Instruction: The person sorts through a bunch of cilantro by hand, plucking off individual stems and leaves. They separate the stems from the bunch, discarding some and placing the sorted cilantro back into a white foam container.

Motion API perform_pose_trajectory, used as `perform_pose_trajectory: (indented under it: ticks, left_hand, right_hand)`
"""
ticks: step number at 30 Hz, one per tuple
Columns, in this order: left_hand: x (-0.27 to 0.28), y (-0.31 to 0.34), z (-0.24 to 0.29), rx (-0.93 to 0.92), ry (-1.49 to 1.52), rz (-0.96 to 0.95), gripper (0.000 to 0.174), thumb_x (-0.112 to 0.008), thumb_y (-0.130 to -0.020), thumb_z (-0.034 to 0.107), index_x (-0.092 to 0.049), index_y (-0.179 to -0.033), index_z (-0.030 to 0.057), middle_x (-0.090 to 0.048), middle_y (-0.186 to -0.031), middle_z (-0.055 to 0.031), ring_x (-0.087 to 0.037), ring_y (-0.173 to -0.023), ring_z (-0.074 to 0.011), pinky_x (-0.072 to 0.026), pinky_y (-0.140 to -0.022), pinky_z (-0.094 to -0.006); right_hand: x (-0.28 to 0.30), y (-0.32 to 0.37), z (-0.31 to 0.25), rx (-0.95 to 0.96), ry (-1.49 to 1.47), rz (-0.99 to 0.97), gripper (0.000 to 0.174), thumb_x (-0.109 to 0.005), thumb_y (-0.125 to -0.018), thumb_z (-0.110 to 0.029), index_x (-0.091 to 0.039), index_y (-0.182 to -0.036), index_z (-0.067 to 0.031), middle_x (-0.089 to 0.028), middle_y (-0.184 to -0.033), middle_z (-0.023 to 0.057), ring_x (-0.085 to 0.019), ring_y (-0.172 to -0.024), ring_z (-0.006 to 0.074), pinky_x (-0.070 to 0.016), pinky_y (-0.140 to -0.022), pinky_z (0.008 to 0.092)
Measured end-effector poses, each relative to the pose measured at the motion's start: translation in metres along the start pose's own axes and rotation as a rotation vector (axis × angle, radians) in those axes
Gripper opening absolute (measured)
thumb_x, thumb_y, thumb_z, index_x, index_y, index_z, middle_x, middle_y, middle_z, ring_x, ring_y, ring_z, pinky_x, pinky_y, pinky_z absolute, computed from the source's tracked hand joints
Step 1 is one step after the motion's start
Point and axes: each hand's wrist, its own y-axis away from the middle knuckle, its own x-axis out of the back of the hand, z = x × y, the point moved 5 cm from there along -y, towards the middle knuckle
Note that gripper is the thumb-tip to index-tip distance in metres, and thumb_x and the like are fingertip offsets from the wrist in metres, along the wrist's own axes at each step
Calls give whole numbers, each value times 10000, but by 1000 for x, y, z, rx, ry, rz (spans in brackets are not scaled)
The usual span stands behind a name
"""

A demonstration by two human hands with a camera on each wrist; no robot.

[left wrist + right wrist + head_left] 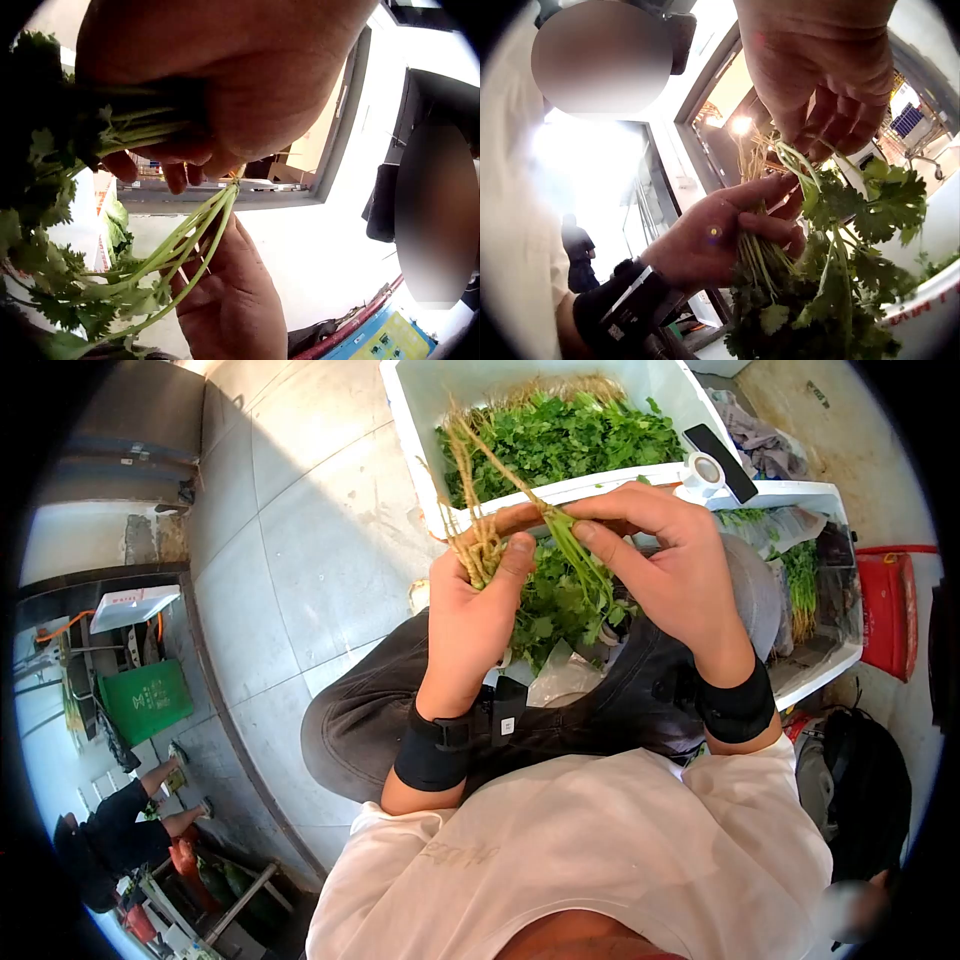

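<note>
Head view: a white foam box (425,405) holds leafy greens (610,440); both hands are at its near side.
Left grip: the left hand (470,615) has its fingers and thumb curled round a rooted bunch (480,550), just beside the box's near-left corner.
Right grip: narrow; the right hand (675,560) pinches a thin sprig (583,560) by its stems, close to the box's near wall.
Sprig's long axis: slanted; the root end reaches over that wall toward the far left, the leaves trail toward the near right.
Sprig and bunch: the sprig's stems lie just right of the bunch, root ends of both toward the box; the right hand is nearer to the sprig. Whether the two touch, I cannot tell.
Box's near-right corner: a white roll (703,472) beside a dark phone (722,464).
Right of the box: a second foam box (820,682) with more greens (802,575).
</note>
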Motion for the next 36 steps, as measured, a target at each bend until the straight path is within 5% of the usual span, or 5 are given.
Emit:
perform_pose_trajectory:
  ticks: [3,5,10,36]
  left_hand:
    - [2,2,4,3,79,-2,242,-633,-1002,116,-667,-1207,-7,-652,-929,18,-550,-766,-31,-413,-620,-187]
    - [2,3,2,-24,100,-41,221,-678,-988,103,-683,-1178,-9,-693,-1004,2,-555,-823,-30,-452,-721,-201]
    - [4,2,-2,-13,51,-32,191,-696,-969,80,-686,-1141,-1,-689,-975,4,-547,-804,-21,-445,-705,-198]
    - [-6,3,-4,-19,-41,-156,147,-684,-948,31,-680,-1090,-4,-714,-953,-30,-633,-859,-92,-522,-787,-272]
  right_hand:
    - [-4,1,3,5,19,-43,151,-707,-903,-18,-745,-1045,13,-708,-920,94,-652,-793,159,-519,-704,281]
    - [-7,1,3,13,29,-73,151,-711,-894,-9,-744,-1038,19,-708,-920,101,-652,-783,164,-519,-698,282]
    - [-5,-1,-2,154,130,-16,135,-723,-862,-14,-748,-993,6,-701,-875,135,-673,-769,268,-525,-682,328]
    - [-1,0,-10,254,227,69,129,-709,-856,26,-713,-985,26,-654,-880,125,-655,-749,259,-520,-665,324]
